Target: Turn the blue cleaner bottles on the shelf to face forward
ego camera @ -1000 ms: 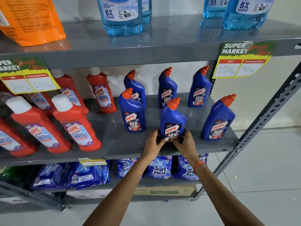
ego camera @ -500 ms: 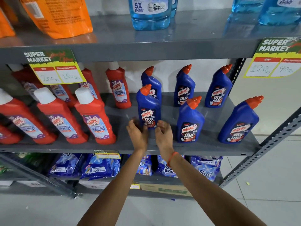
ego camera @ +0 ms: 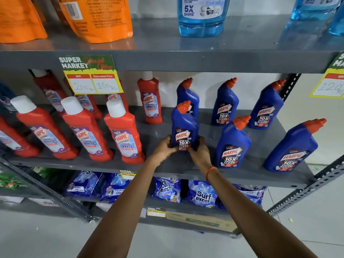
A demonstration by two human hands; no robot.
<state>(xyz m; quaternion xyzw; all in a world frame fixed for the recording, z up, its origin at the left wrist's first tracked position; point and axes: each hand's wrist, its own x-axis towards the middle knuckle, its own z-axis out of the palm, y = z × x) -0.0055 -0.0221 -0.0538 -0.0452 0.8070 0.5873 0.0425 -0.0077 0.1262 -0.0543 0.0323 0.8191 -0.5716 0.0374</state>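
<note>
Several blue Harpic cleaner bottles with orange caps stand on the grey middle shelf (ego camera: 152, 133). My left hand (ego camera: 164, 147) and my right hand (ego camera: 200, 153) grip the base of the front-left blue bottle (ego camera: 184, 123) from both sides; its label faces me. Right of it stand a front-middle bottle (ego camera: 232, 144) and a front-right bottle (ego camera: 292, 148), labels forward. In the back row, the left bottle (ego camera: 188, 96) is half hidden behind the held one, and two more (ego camera: 225, 104) (ego camera: 266, 107) show their labels.
Red Harpic bathroom cleaner bottles (ego camera: 122, 135) fill the shelf's left half, the nearest close to my left hand. Light-blue glass cleaner bottles (ego camera: 202, 15) and orange pouches (ego camera: 96, 17) sit on the shelf above. Surf excel packs (ego camera: 202, 194) lie below. Price tags (ego camera: 91, 75) hang from the upper shelf edge.
Both hands left the front-middle bottle, moved left, and closed around the base of the front-left bottle. The camera view shifted left as well.
</note>
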